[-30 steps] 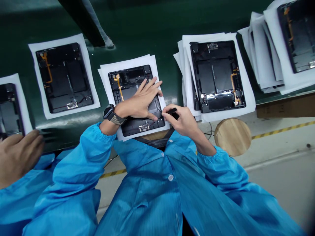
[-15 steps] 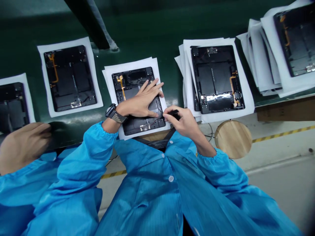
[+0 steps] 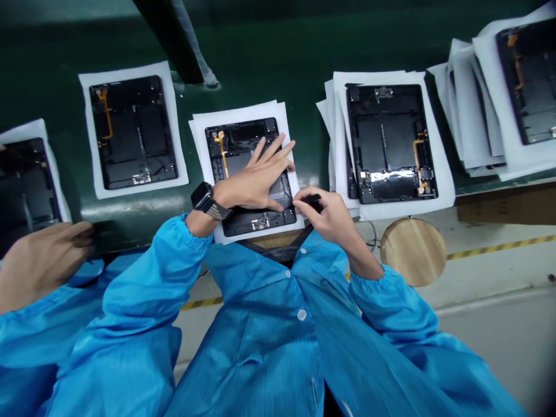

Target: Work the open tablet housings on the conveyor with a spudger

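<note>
A black tablet back housing (image 3: 234, 223) with an orange ribbon cable and a small circuit board lies on white sheets (image 3: 197, 136) at the bench's front edge. My left hand (image 3: 256, 182), a watch on its wrist, rests flat across the housing with its fingers spread, covering its middle. At the housing's lower right edge, my right hand (image 3: 325, 214) is closed in a pinch, thumb and forefinger tips together. Something dark shows inside the curl of its fingers; I cannot make out what it is.
Similar housings on white sheets lie to the left (image 3: 134, 133) and right (image 3: 386, 145), with a further stack (image 3: 478, 116) at far right. A co-worker's hand (image 3: 46, 263) is at the left edge of the green bench (image 3: 269, 63). A round wooden stool (image 3: 412, 252) stands below.
The view has shifted slightly, moving the bench items a little to the right. My hands keep nearly the same pose on the housing; the right hand stays pinched at its edge.
</note>
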Tool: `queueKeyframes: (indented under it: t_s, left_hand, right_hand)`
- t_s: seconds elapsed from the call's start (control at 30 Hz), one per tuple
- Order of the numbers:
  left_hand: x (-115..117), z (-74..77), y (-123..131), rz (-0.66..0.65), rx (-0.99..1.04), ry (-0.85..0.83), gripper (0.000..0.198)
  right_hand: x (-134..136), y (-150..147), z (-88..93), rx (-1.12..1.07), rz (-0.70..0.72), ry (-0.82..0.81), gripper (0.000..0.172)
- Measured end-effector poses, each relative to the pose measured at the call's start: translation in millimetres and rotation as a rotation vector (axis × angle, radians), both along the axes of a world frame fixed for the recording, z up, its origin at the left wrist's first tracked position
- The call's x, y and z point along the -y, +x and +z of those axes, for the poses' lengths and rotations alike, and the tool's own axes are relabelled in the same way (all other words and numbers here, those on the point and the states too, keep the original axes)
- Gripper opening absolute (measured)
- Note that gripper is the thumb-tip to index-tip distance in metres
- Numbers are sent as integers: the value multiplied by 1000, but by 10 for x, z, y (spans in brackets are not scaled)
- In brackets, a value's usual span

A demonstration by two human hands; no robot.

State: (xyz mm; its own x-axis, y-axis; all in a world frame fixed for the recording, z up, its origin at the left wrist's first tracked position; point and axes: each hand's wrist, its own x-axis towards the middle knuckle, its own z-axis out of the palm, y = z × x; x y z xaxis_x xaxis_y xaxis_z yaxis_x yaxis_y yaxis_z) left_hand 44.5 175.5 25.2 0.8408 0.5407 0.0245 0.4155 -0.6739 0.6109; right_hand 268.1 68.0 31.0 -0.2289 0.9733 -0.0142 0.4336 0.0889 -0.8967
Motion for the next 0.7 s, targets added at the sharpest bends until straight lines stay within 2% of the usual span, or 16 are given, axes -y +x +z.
queueKeyframes:
  t_s: [0.1, 0.17, 0.23, 0.3, 0.37, 0.47, 0.57, 0.7]
  left_hand:
    - [143, 169, -97, 56, -42, 84, 75]
    - [319, 311, -194, 119, -90, 122, 68]
    - [579, 421, -281, 200, -113, 171, 46]
    - [900, 457, -329, 284, -96, 230, 21]
    - [1225, 409, -328, 363, -77, 272, 19]
    - [1585, 241, -266, 438, -52, 321, 28]
    - [1727, 89, -207, 458, -44, 353, 37]
    - [1746, -1, -202, 459, -43, 367, 44]
  right_hand:
    - [-3, -17, 28, -107, -7, -37, 12]
    - [2, -45, 51, -150, 9, -44, 11]
    - [8, -83, 67, -130, 49, -17, 10]
    - [8, -127, 65, -86, 94, 25, 10]
    - [2, -171, 43, -64, 122, 46, 10]
    - [-9, -221, -6, -49, 145, 45, 11]
    - [-14, -244, -38, -22, 164, 48, 11]
    - [-14, -246, -38, -16, 167, 44, 11]
